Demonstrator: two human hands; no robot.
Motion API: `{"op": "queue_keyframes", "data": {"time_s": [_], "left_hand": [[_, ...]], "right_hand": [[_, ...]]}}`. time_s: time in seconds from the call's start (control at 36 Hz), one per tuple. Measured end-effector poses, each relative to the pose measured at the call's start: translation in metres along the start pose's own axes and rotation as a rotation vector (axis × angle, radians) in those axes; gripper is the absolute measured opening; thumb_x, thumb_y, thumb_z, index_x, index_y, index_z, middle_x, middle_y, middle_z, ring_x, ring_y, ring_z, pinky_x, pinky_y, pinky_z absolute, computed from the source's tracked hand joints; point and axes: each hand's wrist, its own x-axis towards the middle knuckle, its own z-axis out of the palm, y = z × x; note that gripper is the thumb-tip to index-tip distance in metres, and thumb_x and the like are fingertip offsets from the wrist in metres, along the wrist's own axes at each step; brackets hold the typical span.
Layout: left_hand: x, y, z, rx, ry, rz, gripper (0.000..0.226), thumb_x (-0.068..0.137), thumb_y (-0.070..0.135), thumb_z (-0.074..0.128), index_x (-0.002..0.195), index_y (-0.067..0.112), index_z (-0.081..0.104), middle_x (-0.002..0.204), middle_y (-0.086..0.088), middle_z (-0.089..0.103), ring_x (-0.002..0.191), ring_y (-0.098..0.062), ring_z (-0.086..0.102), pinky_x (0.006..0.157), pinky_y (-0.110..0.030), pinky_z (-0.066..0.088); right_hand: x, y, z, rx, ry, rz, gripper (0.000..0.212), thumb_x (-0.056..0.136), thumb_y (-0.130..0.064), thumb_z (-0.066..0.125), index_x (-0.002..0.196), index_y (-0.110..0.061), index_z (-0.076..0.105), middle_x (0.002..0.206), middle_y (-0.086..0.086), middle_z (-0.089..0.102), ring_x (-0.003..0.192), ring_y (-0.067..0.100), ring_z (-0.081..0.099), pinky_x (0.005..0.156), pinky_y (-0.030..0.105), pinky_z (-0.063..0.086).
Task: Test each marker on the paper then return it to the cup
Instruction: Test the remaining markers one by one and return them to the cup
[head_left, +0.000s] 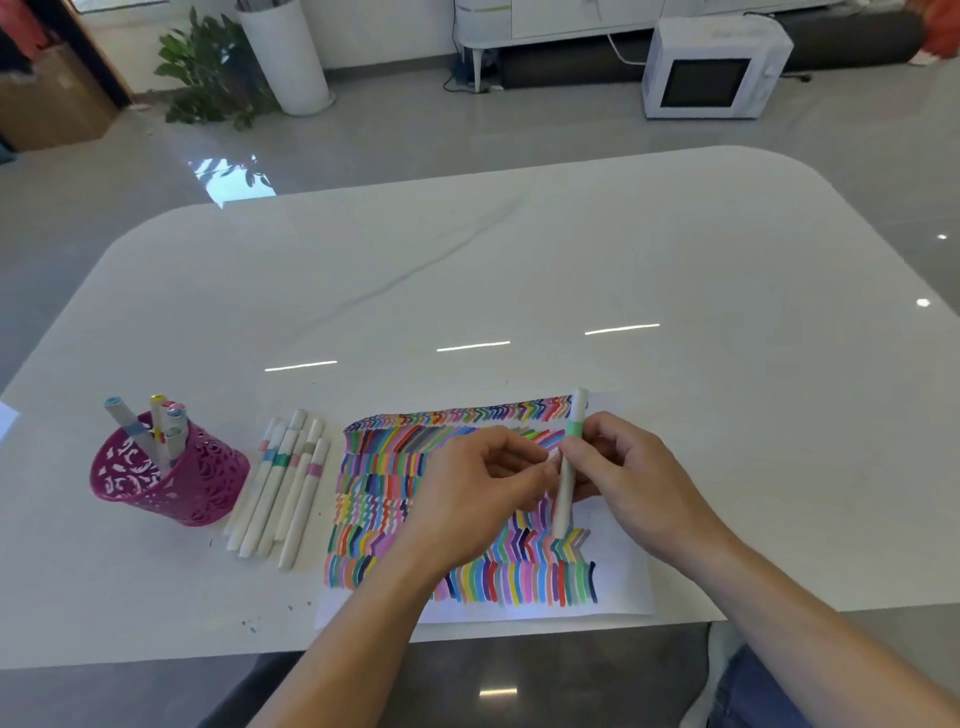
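Observation:
A white marker with a green band (569, 467) stands nearly upright over the paper (618, 577), which is covered in rows of coloured strokes. My right hand (631, 480) grips the marker's barrel. My left hand (478, 493) pinches something small and pale at the marker's middle, just left of the barrel; I cannot tell what it is. A magenta cut-out cup (171, 475) at the left holds several markers (161, 426). Several white markers (283, 488) lie side by side between the cup and the paper.
The white glossy table (519, 270) runs far back and to the right of the paper. Its front edge lies just below the paper. Small ink specks mark the table near the paper's lower left corner. A white sheet's corner (6, 418) shows at the far left.

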Motion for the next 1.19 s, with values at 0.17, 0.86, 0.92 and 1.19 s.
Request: {"op": "queue_keyframes", "data": {"time_s": [0.17, 0.86, 0.92, 1.19], "left_hand": [[0.005, 0.002, 0.008, 0.032, 0.047, 0.090, 0.038, 0.090, 0.024, 0.074, 0.124, 0.035, 0.061, 0.097, 0.014, 0.072, 0.086, -0.007, 0.071, 0.081, -0.033, 0.060], [0.005, -0.012, 0.015, 0.607, 0.005, 0.377, 0.020, 0.102, 0.024, 0.054, 0.113, 0.024, 0.071, 0.097, 0.012, 0.070, 0.086, -0.004, 0.061, 0.075, -0.011, 0.042], [0.005, -0.013, 0.015, 0.591, 0.040, 0.395, 0.020, 0.101, 0.021, 0.056, 0.113, 0.024, 0.072, 0.096, 0.012, 0.071, 0.084, -0.005, 0.062, 0.075, -0.015, 0.046], [0.002, -0.011, 0.010, 0.599, 0.091, 0.496, 0.020, 0.097, 0.013, 0.064, 0.111, 0.022, 0.074, 0.097, 0.013, 0.074, 0.086, -0.005, 0.067, 0.074, -0.015, 0.051]], "right_hand": [[-0.007, 0.005, -0.009, -0.253, -0.047, -0.077, 0.013, 0.103, -0.036, 0.054, 0.099, -0.033, 0.066, 0.078, -0.019, 0.071, 0.076, 0.000, 0.070, 0.063, 0.020, 0.056], [-0.012, 0.010, -0.023, -0.867, -0.097, -0.280, 0.050, 0.095, -0.071, 0.029, 0.082, -0.027, 0.049, 0.072, -0.008, 0.061, 0.062, 0.014, 0.056, 0.054, 0.023, 0.038], [-0.011, 0.010, -0.023, -0.839, -0.094, -0.284, 0.054, 0.092, -0.074, 0.028, 0.079, -0.026, 0.049, 0.069, -0.006, 0.061, 0.061, 0.016, 0.057, 0.053, 0.025, 0.039], [-0.010, 0.011, -0.024, -0.794, -0.089, -0.310, 0.063, 0.091, -0.078, 0.026, 0.083, -0.024, 0.058, 0.074, -0.005, 0.070, 0.063, 0.016, 0.064, 0.055, 0.029, 0.050]]}}
